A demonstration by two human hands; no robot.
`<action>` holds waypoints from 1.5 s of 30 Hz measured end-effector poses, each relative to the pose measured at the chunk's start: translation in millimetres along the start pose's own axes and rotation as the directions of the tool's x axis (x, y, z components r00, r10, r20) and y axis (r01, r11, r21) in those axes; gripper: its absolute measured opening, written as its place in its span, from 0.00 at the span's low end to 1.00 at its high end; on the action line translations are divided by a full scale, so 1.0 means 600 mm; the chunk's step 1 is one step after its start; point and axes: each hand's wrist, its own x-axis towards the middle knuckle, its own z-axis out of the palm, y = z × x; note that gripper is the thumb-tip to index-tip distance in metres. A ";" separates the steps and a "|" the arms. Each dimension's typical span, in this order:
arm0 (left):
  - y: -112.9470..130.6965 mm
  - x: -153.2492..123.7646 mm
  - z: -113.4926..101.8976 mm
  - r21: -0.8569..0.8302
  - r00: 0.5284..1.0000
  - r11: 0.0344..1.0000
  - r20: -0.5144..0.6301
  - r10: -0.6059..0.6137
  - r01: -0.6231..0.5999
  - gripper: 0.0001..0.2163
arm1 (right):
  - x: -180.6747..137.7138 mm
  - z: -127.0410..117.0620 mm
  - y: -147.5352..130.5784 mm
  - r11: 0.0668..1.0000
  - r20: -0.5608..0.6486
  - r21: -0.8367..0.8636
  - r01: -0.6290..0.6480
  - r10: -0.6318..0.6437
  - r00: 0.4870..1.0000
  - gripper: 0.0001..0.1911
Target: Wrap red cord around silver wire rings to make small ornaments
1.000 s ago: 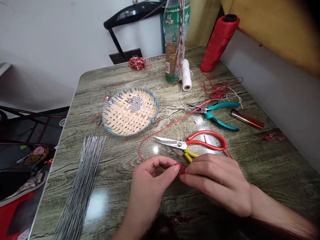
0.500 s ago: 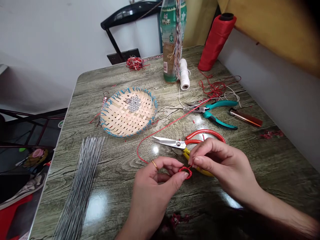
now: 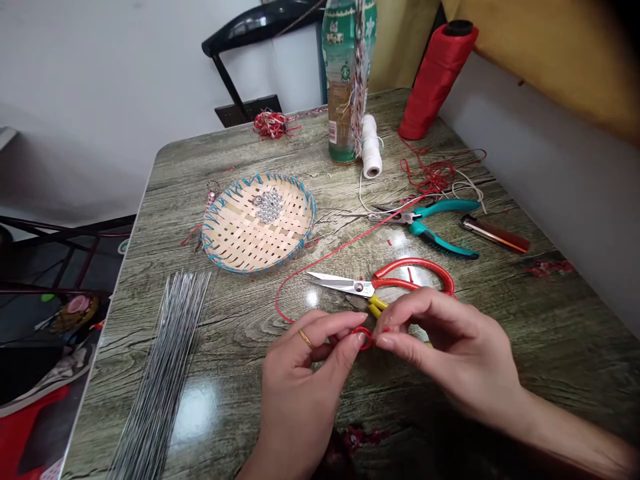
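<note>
My left hand (image 3: 305,380) pinches a small ring of red cord (image 3: 369,341) between thumb and fingertips. Close beside it, the thumb and fingertips of my right hand (image 3: 450,353) are closed on a bit of red cord at the ring's right side. A long red cord (image 3: 320,259) runs from behind my left hand across the table toward a loose tangle (image 3: 435,177). Just beyond my hands lie scissors (image 3: 340,283) with red handles. A tool with yellow handles (image 3: 378,303) is partly hidden behind my right hand.
A woven basket (image 3: 240,233) holds silvery beads (image 3: 270,205). Thin metal wires (image 3: 167,367) lie bundled at left. Teal pliers (image 3: 447,208) and a brown lighter (image 3: 495,235) lie at right. Behind stand a bottle (image 3: 339,100), a white thread spool (image 3: 371,153) and a red spool (image 3: 435,83).
Both hands have shifted slightly left, and the ring has turned a little in my left fingers. My right fingertips have come lower, closer to the ring.
</note>
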 end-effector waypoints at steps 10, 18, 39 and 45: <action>0.010 0.005 0.002 0.035 0.992 0.993 -0.060 -0.114 0.116 0.07 | -0.008 -0.002 0.005 0.974 0.065 -0.106 0.200 -0.194 0.979 0.07; 0.000 0.002 0.005 0.144 0.994 0.987 -0.094 -0.063 0.076 0.06 | -0.006 -0.003 -0.007 0.994 0.032 -0.065 0.087 -0.085 0.996 0.06; -0.015 0.002 0.000 0.239 0.982 0.963 0.169 0.087 -0.127 0.04 | 0.012 -0.004 0.009 0.900 -0.041 0.311 -0.306 0.334 0.942 0.04; -0.017 0.000 0.002 0.180 0.961 0.950 0.156 0.230 -0.256 0.04 | 0.013 0.002 0.007 0.865 0.167 0.220 -0.451 0.423 0.891 0.04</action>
